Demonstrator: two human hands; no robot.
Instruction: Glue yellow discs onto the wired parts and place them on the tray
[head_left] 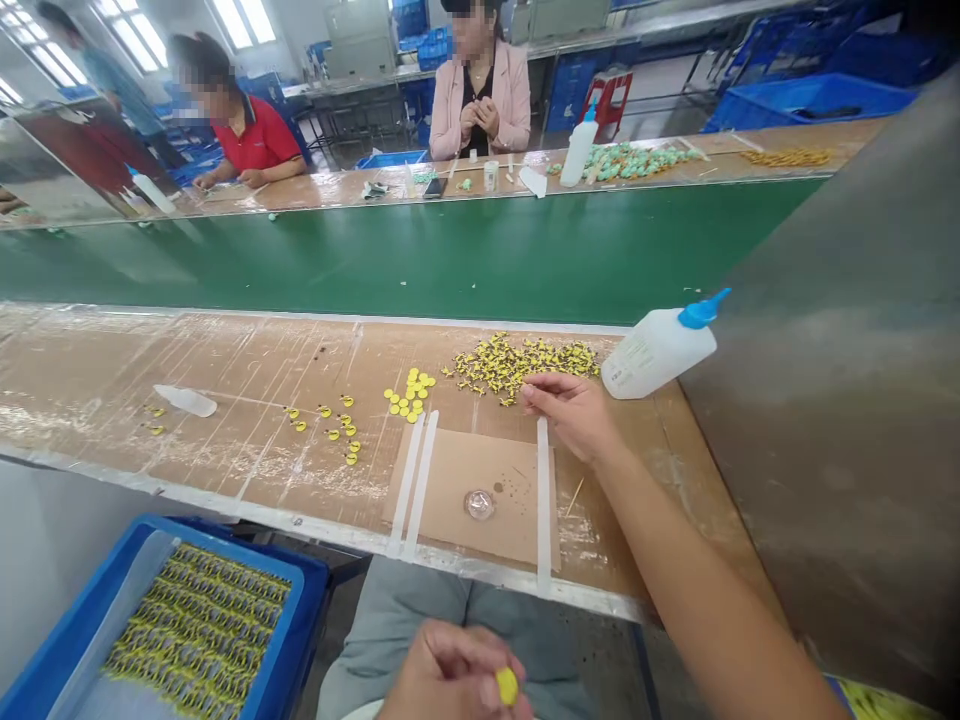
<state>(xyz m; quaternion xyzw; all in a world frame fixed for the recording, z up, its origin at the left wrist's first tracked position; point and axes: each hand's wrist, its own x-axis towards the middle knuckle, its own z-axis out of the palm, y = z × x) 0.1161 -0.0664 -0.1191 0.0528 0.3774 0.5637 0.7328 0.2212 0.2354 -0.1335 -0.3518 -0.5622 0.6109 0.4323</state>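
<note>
My left hand (454,672) is low over my lap, its fingers closed on a small yellow disc (507,686). My right hand (566,408) reaches to the near edge of a pile of small yellow and black pieces (517,362). Thumb and index finger there are pinched together, and whether a piece sits between them is too small to make out. Left of the pile lie several loose yellow discs (409,396). A cardboard sheet (457,470), fixed with white tape strips, carries a small round clear dish (479,504).
A white bottle with a blue nozzle (660,350) leans right of the pile. Left are several discs with dark pieces (350,430) and a white nozzle-shaped piece (186,401). A blue crate (307,610) holds rows of yellow pieces. Beyond a green belt (375,250), people sit working.
</note>
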